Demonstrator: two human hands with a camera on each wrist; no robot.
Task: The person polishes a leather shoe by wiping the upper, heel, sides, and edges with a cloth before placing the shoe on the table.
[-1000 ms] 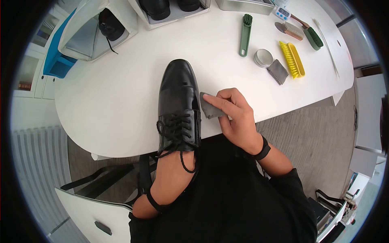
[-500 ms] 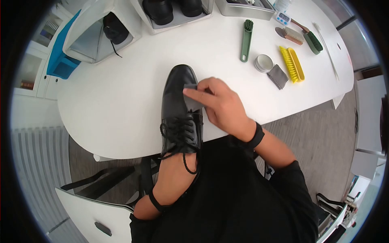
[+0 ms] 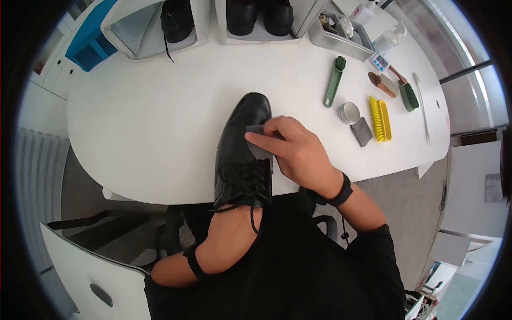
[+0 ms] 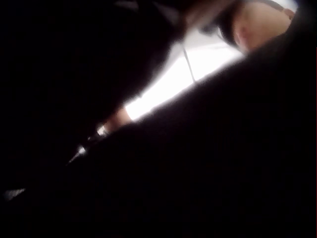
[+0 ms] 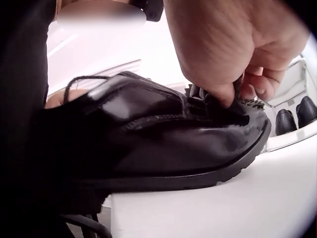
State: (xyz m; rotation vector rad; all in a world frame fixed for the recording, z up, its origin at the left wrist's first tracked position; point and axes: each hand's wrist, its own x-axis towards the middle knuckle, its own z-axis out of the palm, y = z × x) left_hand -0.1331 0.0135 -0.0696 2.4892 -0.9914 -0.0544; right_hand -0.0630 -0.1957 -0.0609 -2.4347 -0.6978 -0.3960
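A black leather lace-up shoe [image 3: 230, 144] points away from me at the table's near edge. My left hand [image 3: 233, 229] reaches into its opening, so the fingers are hidden inside. With my right hand [image 3: 306, 154] I pinch a grey cloth [image 3: 261, 153] against the top of the shoe, between laces and toe. From the right wrist view, the thumb and fingers of that hand bear down over the front of the shoe, whose sole [image 5: 198, 181] shows in profile. The left wrist view is mostly dark.
On the right lie an open tin [image 3: 349, 113], a second grey cloth [image 3: 362, 132], a yellow brush [image 3: 380, 118], a green brush [image 3: 334, 82] and other brushes. A metal box [image 3: 341, 45], a timer [image 3: 380, 62] and white boxes holding black shoes [image 3: 241, 18] line the back.
My right hand has brought the cloth from beside the shoe, leftward onto its upper. The shoe's toe now leans slightly more to the right, and the head view has shifted to show more of the back.
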